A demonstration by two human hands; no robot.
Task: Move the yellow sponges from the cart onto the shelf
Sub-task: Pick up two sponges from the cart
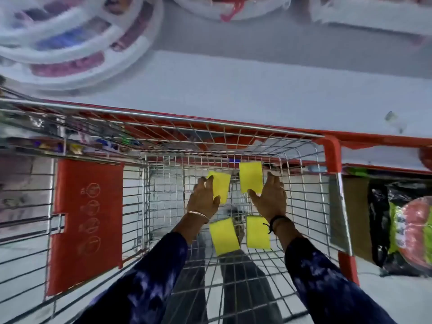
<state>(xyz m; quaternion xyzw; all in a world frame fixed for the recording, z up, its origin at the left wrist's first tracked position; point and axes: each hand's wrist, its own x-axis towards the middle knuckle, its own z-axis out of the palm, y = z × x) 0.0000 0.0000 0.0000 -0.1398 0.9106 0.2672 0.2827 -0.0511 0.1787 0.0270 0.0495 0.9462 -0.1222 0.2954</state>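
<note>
Head view, near to far. Two arms in dark blue patterned sleeves (145,286) reach down into a wire cart (304,202). Two yellow sponges lie flat on the cart floor by the wrists: near left sponge (224,236), near right sponge (257,232). Beyond them, the left hand (203,198) closes thumb and fingers on the far left sponge (221,187); the right hand (270,199), fingers spread, pinches the far right sponge (251,176) between thumb and fingers. A red panel (86,220) hangs left. Farthest, a pale shelf (257,90) carries blurred white trays (77,43)
</note>
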